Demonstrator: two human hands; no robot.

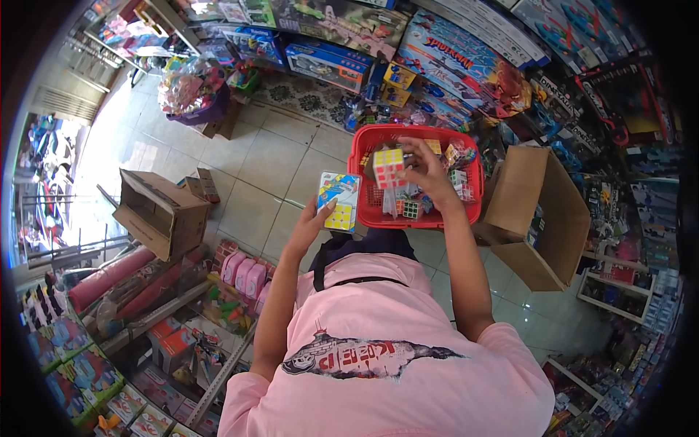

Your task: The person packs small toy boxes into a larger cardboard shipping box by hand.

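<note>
Overhead, in a crowded toy shop, I look down on a person in a pink shirt (386, 364) sorting puzzle cubes. At nine o'clock an open cardboard box (162, 211) sits on the tiled floor (269, 160). My left hand (312, 222) pinches a boxed cube (339, 201), its long axis upright. Just beside it, toward three o'clock, my right hand (429, 175) grips a loose cube (388, 167) in its fingertips, over the red basket (364, 156) of small puzzles. The two cubes lie near each other, not touching. A second cardboard box (539, 218) stands open at three o'clock.
</note>
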